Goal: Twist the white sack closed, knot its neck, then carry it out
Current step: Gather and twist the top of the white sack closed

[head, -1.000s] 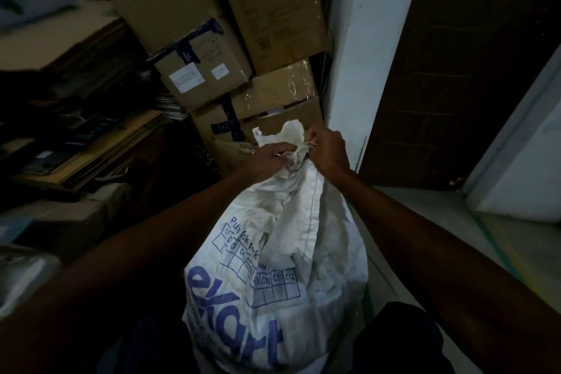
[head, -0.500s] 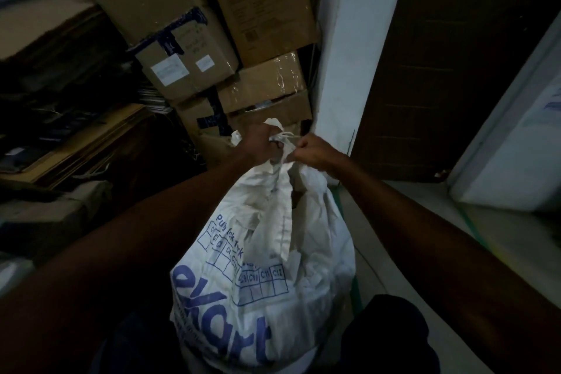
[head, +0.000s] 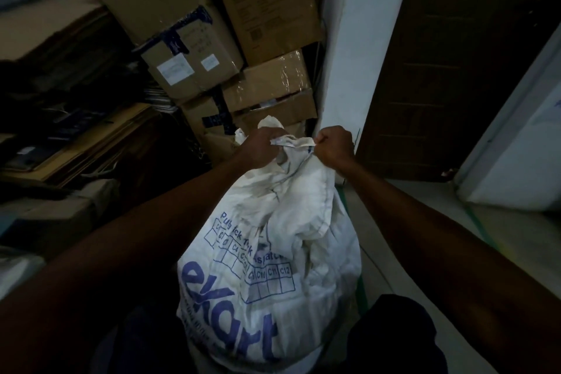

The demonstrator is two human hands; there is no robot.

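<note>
Left hand (head: 260,146): fisted on neck | Right hand (head: 335,146): fisted on neck strip | White woven blue-printed sack (head: 273,252): upright, strip taut between hands

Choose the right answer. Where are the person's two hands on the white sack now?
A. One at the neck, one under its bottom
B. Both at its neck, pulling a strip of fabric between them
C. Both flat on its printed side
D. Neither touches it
B: the left hand and right hand are fists at the top of the white sack, a twisted strip stretched between them.
</note>
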